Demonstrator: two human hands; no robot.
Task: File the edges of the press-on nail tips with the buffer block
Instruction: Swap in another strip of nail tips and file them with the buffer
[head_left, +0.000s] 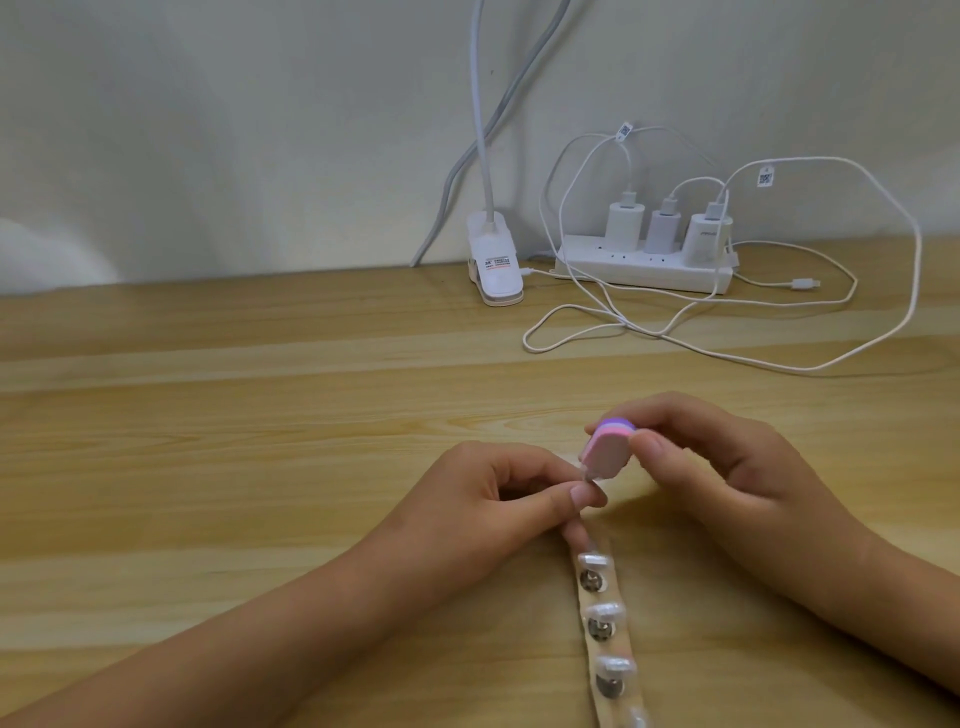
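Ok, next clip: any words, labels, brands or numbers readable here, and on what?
Nothing reads clearly.
Lamp clip sticker: red and black print, blurred.
Upper cable tag: code pattern, too small.
Right cable tag: the same.
Rightmost charger: faint grey word, illegible.

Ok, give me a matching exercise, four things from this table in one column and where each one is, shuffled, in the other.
1 buffer block
2 nail tip
3 power strip
4 lamp clip

A by the wall, three chargers plugged in
B pinched in the left hand
C held in the right hand
D standing left of the power strip

Pairs: 1-C, 2-B, 3-A, 4-D
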